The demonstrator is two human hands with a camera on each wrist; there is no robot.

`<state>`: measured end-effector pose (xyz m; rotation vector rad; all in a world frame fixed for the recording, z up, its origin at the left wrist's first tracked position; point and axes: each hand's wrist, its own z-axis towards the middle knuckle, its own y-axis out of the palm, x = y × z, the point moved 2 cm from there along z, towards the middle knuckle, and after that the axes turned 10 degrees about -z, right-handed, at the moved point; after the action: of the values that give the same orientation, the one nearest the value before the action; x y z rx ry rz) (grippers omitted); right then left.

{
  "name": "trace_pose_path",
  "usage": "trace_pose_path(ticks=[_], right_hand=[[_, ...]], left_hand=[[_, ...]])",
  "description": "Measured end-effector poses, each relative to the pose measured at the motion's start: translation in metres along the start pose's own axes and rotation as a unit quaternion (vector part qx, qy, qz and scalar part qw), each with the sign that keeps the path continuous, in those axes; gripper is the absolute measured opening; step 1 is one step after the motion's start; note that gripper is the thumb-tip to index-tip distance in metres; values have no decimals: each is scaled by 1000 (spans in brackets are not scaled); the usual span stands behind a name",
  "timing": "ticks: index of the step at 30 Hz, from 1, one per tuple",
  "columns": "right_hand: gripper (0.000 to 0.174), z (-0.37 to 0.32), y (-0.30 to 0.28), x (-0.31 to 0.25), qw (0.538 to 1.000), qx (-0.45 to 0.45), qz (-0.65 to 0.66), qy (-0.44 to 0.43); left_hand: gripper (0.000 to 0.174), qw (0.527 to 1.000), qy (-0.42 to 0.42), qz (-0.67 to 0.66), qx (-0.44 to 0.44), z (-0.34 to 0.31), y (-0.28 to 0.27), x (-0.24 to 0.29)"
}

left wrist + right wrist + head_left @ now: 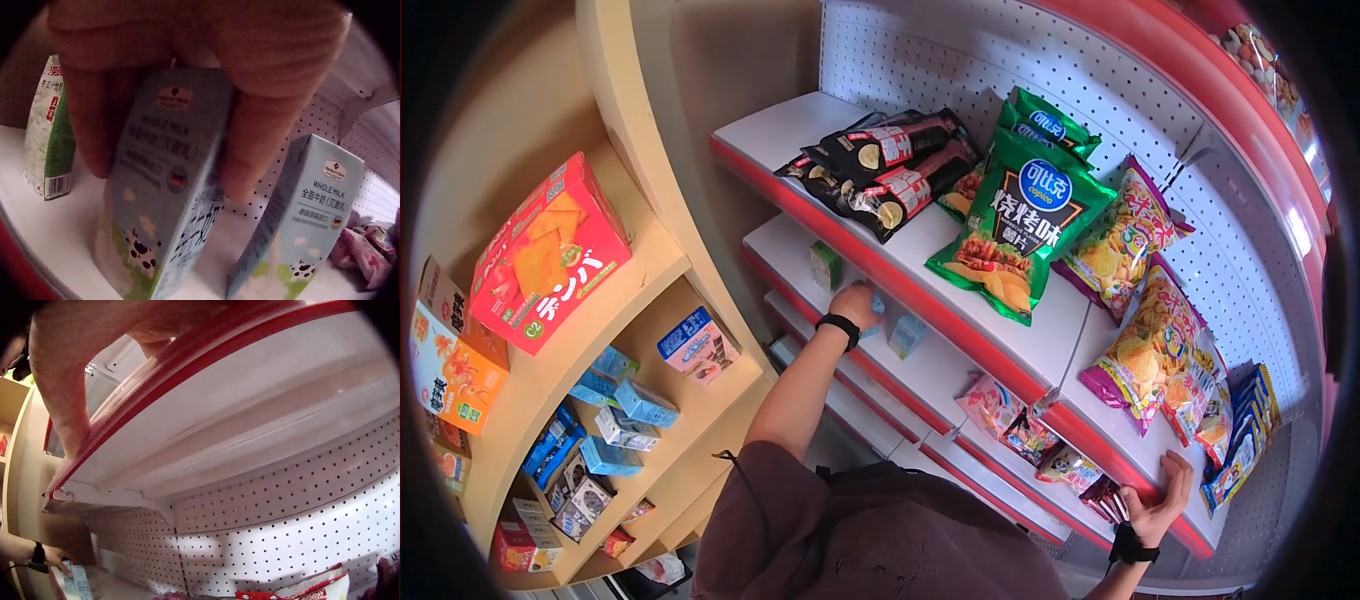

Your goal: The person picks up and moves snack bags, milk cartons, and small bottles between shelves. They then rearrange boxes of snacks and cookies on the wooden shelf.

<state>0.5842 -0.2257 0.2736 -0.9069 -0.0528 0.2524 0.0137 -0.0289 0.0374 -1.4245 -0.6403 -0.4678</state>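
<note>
My left hand reaches in over the second shelf and grips a light blue whole milk carton from above. In the left wrist view, its fingers lie along both sides of the carton, which tilts a little. A second matching milk carton stands just to the right. On the left is a green and white drink carton. My right hand rests on the red-trimmed front edge of the upper shelf, thumb against the trim and fingers over the top, holding no goods.
The upper shelf carries black snack packs, green chip bags and purple-yellow snack bags. It overhangs the milk cartons. Pink packets lie on a lower shelf. A wooden shelf unit with boxes stands on the left.
</note>
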Motion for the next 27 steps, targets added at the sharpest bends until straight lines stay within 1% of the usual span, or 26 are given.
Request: trace_pose_path(ticks=[5, 8, 11, 14, 17, 20, 23, 25, 26, 27], right_hand=[[81, -1, 0, 1, 1000, -3, -12, -5], [81, 0, 0, 0, 1000, -4, -10, -5], [81, -1, 1, 1, 1000, -2, -10, -3], [81, 0, 1, 0, 1000, -8, -6, 6], [81, 0, 1, 1, 1000, -8, -8, 4], [81, -1, 1, 2, 1000, -2, -11, -4], [80, 0, 1, 3, 1000, -4, -15, -11], [80, 1, 2, 2, 1000, -6, -7, -8], [80, 0, 2, 1, 1000, -8, -2, -6], [79, 1, 1, 0, 1000, -7, -1, -4]], left_hand=[[85, 998, 28, -32, 37, 2, 7, -13], [85, 997, 32, -42, 49, -8, 0, -7], [83, 998, 2, -43, 44, -14, -6, 3], [81, 998, 10, -47, 45, -17, -9, 8], [81, 998, -4, -60, 25, -19, -11, 13], [90, 996, -29, -78, 12, -16, -9, 10], [101, 991, -22, -104, 80, -28, -2, 6], [105, 983, -31, -128, 125, -41, 4, 4], [108, 979, -37, -140, 146, -49, 7, 2], [108, 973, -66, -155, 160, -57, 12, 1]])
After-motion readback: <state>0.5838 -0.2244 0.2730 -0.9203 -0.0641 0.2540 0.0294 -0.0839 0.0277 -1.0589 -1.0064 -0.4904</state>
